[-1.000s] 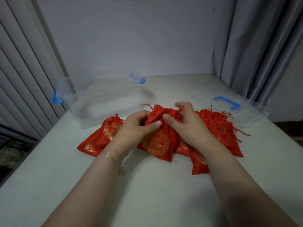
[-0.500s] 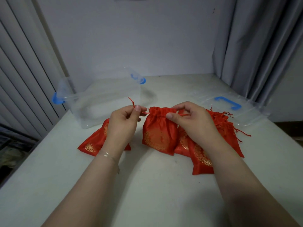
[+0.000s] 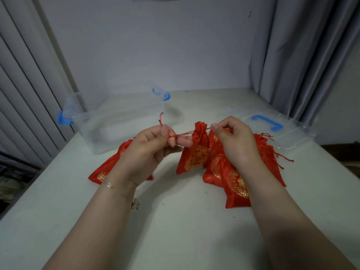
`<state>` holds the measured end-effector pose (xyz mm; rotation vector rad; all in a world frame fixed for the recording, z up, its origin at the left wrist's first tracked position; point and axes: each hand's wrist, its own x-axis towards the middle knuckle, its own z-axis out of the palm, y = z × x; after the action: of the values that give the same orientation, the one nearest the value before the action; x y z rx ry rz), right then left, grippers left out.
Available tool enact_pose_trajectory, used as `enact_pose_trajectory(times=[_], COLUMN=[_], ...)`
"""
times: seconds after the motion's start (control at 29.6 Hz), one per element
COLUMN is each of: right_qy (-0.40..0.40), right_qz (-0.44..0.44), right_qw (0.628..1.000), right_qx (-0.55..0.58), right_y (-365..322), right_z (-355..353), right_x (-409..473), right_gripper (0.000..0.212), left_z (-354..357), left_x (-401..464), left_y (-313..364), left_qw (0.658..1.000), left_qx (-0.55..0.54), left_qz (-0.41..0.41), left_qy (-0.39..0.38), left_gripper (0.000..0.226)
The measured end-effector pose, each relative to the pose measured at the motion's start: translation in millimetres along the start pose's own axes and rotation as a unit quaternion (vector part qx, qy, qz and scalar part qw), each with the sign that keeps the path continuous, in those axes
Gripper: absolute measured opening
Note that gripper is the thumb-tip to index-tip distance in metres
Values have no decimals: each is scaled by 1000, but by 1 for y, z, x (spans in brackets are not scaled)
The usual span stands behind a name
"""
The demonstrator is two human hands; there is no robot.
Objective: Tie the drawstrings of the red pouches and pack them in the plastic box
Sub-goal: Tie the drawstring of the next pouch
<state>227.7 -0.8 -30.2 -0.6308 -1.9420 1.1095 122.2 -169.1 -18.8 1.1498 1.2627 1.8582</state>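
**Drawstrings pulled wide, pouch neck cinched**

Both hands have moved apart since half a second ago, and the pouch mouth, then gathered only loosely, is now drawn into a tight pucker. Left hand (image 3: pixel 153 145) pinches the left drawstring (image 3: pixel 180 135) between thumb and forefinger, its free end sticking up above the knuckles. Right hand (image 3: pixel 231 139) pinches the right drawstring (image 3: pixel 227 129) with its fingers curled round it. Between them hangs the red pouch (image 3: pixel 195 152), gold pattern facing the camera, its lower corners near or on the white table (image 3: pixel 175 221); I cannot tell which.

Another red pouch (image 3: pixel 105 169) lies flat on the table under the left wrist. A heap of red pouches (image 3: pixel 233 180) lies under the right forearm, loose strings trailing to the right. Behind the left hand stands the clear plastic box (image 3: pixel 118 123) with blue latches, open at the top. Its clear lid (image 3: pixel 282 131), with a blue handle, lies on the table at the right, beside a grey curtain (image 3: pixel 311 55).
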Motion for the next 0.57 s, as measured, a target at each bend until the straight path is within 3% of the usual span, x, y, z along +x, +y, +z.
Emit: enact_pose_trajectory(times=[0.07,0.17,0.24,0.41,0.51,0.57], right_qy=[-47,-110,-110,-119,-114,-98], right_qz=[-5,82,105,66,46,41], right_qw=[998,976,979,991,992,993], right_qx=[52,169,133,-8,-41,-55], right_y=[2,5,10,17,20,21], right_z=[8,19,27,42,42,40], right_x=[-3,-5,-6,-14,-16,-15], right_gripper=[16,21,24,22,19,20], left_z=[7,12,11,8,10,10], left_x=[-3,-5,-4,-2,-2,-1], left_y=[-1,-1,-1,-3,-5,-8], left_qw=[997,995,993,982,980,965], left_qx=[13,59,103,183,197,263], left_qz=[7,-3,8,37,12,0], left_qy=[-73,-82,-65,-40,-23,17], left_gripper=[28,27,30,24,24,22])
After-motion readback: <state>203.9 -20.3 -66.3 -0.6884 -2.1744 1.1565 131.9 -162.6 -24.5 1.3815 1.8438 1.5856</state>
